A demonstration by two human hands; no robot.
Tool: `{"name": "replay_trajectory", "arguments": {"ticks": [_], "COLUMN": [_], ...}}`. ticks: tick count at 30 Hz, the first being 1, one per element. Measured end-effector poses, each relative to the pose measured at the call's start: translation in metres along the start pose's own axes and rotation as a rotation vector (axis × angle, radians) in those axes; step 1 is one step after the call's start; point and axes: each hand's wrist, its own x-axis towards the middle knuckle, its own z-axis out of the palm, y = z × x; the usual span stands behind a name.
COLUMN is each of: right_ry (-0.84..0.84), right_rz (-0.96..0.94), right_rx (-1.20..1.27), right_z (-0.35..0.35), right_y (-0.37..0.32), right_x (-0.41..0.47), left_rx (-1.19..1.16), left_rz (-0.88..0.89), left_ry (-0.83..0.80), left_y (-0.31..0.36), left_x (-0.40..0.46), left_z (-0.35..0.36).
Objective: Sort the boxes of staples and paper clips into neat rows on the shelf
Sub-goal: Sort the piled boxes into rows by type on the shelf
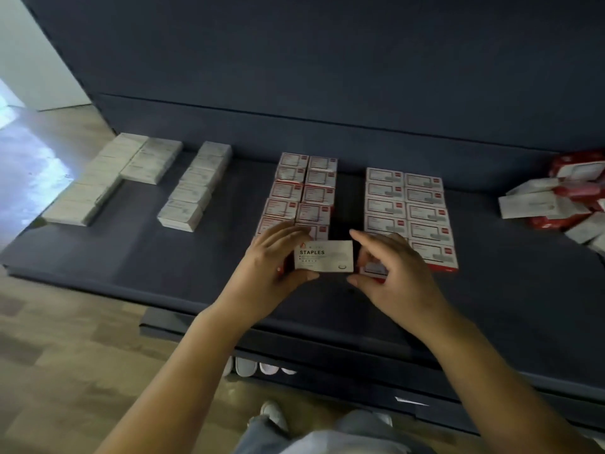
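White staples box sits flat, label up, at the shelf's front centre. Red-trimmed rows run toward twelve o'clock, more rows at one o'clock. White rows lie at ten, a loose heap at three.

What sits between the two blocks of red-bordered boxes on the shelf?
In the head view, only a bare strip of dark shelf separates the left red block from the right red block; near the front, the held staples box spans it.
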Motion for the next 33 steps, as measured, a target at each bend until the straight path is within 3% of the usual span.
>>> {"name": "replay_trajectory", "arguments": {"ticks": [16, 22, 27, 33], "right_ry": [-0.093, -0.15, -0.16, -0.143], "right_rz": [-0.177, -0.208, -0.22, -0.203], "right_rx": [0.033, 0.032, 0.029, 0.033], "right_z": [0.111, 0.129, 0.133, 0.135], "right_y": [-0.097, -0.11, -0.113, -0.112], "right_x": [0.069, 0.079, 0.083, 0.09], "left_rx": [0.341, 0.411, 0.524, 0.581], "left_rz": [-0.175, -0.277, -0.472, -0.559], "left_ry": [0.002, 0.028, 0.051, -0.109], "left_y": [-0.134, -0.168, -0.186, -0.198], "left_x": [-0.057, -0.072, -0.062, -0.04], "left_z": [-0.153, -0.169, -0.172, -0.172]}}
